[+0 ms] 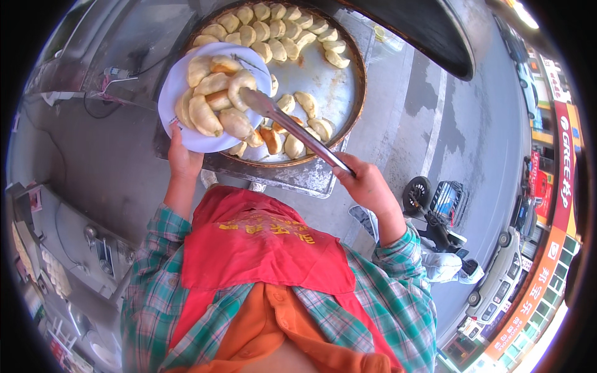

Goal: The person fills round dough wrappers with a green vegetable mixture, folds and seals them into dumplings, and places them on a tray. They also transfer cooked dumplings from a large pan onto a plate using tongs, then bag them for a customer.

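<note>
My left hand grips the near rim of a white plate, its thumb on top. Several fried dumplings are heaped on the plate, some with browned sides. In my right hand is a pair of metal tongs. Their tips reach over the plate and touch a dumpling at the right of the heap. Below and behind the plate lies a large round metal pan with a browned rim. Rows of pale dumplings fill its far side, and a smaller group lies at its near side.
A metal stand supports the pan. A dark round lid juts in at the upper right. Past the pavement on the right are an electric scooter with a basket, a person's leg in jeans and a parked van.
</note>
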A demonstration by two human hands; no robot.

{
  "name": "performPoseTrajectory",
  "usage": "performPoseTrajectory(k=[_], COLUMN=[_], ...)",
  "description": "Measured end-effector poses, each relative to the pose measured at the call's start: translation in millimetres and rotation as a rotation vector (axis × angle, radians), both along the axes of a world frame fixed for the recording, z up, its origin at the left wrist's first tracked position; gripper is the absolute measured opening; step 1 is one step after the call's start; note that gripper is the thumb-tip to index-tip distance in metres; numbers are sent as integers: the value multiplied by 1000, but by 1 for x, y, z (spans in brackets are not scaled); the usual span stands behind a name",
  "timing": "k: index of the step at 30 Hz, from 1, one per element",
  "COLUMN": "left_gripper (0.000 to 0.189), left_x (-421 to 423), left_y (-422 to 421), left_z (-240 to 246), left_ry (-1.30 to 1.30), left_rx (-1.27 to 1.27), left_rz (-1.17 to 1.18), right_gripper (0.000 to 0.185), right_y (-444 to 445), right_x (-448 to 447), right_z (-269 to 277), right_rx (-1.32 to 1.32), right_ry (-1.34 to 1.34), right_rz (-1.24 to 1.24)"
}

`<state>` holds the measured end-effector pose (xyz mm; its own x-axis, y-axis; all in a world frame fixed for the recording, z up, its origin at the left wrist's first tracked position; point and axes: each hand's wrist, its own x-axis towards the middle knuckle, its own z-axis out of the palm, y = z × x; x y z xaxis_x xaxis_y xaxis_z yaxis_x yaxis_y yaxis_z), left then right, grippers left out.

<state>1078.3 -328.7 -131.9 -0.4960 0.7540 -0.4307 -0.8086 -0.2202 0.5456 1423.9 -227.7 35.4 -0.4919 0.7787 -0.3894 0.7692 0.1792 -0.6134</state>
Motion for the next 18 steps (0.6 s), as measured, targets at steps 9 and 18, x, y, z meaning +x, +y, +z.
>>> performPoseTrajectory(k=[9,18], left_gripper=[60,68], left_x=[-12,-41], left_y=[-14,-37], left_z=[4,4], left_ry=[55,138], left_rx=[47,-38], left_rz=[-13,48], right_gripper=[36,37], right_y=[5,40], right_x=[18,85], right_z=[6,-49], right_rx=[-30,178], right_ry=[75,-311], right_rz=[-113,-151])
